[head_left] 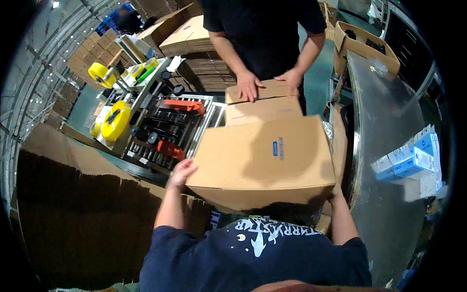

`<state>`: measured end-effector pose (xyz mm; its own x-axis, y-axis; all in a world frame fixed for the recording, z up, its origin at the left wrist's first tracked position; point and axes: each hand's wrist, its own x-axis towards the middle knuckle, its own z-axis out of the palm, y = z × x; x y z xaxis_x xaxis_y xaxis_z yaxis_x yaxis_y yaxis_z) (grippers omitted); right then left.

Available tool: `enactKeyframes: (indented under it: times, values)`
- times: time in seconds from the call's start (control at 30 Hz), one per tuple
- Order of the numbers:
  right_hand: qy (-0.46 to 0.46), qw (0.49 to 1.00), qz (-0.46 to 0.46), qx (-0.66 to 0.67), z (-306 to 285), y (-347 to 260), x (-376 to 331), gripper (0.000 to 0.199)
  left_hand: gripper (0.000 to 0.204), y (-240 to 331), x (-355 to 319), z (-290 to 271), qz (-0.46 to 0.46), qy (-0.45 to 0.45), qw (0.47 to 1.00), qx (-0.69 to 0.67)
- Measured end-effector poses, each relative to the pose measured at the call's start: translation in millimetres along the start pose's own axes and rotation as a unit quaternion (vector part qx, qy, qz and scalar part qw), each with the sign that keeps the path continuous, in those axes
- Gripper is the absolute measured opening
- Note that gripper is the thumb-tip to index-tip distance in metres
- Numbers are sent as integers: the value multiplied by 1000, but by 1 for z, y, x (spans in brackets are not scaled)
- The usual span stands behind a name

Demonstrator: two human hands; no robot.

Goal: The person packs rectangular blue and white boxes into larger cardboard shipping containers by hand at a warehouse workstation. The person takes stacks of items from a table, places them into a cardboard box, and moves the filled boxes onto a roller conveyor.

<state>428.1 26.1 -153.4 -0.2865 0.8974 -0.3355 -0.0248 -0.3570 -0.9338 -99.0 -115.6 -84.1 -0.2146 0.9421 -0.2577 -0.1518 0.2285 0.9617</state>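
Note:
A large closed cardboard box (228, 160) with a small blue mark on its top lies in front of my body. My left hand (183, 173) is closed on its left side, thumb along the upper edge. At the near right corner, my right hand (335, 192) mostly disappears behind the box, and its fingers are hidden. Just beyond stands another cardboard box (265, 110), partly covered by the large one. A co-worker opposite me, in a black shirt, rests both hands on its top flap (265, 91).
A roller conveyor with a tape-sealing machine (168, 127), red parts and yellow tape rolls (116, 120) is at left. Flattened cardboard (202, 63) is stacked behind. On the right, a grey metal table (389, 117) holds blue-and-white boxes (413, 163); an open carton (365, 46) is beyond.

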Motion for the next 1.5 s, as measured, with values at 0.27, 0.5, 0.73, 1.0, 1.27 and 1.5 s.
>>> enactKeyframes:
  times: [0.27, 0.5, 0.73, 1.0, 1.27, 1.5]
  values:
    - [-191, 946, -228, -131, 99, -154, -18, 68, 52, 84, -46, 206, 168, -325, 861, 353]
    - [100, 717, -53, -688, -42, -141, -59, 56, 55, -23, -9, 176, 153, -349, 723, 576]
    - [290, 649, -70, -700, -97, -34, -140, 47, 84, -52, -24, 187, 80, -240, 677, 691]
    - [116, 729, 3, -674, 33, 35, -100, 97, 103, -118, 11, 61, -120, -47, 750, 649]
    - [13, 870, 23, -493, -42, -9, -91, 54, 85, -128, 11, 153, -90, -168, 813, 550]
    - [342, 721, -133, -587, -201, -161, -92, 51, 54, -91, 21, 219, -28, -433, 712, 552]
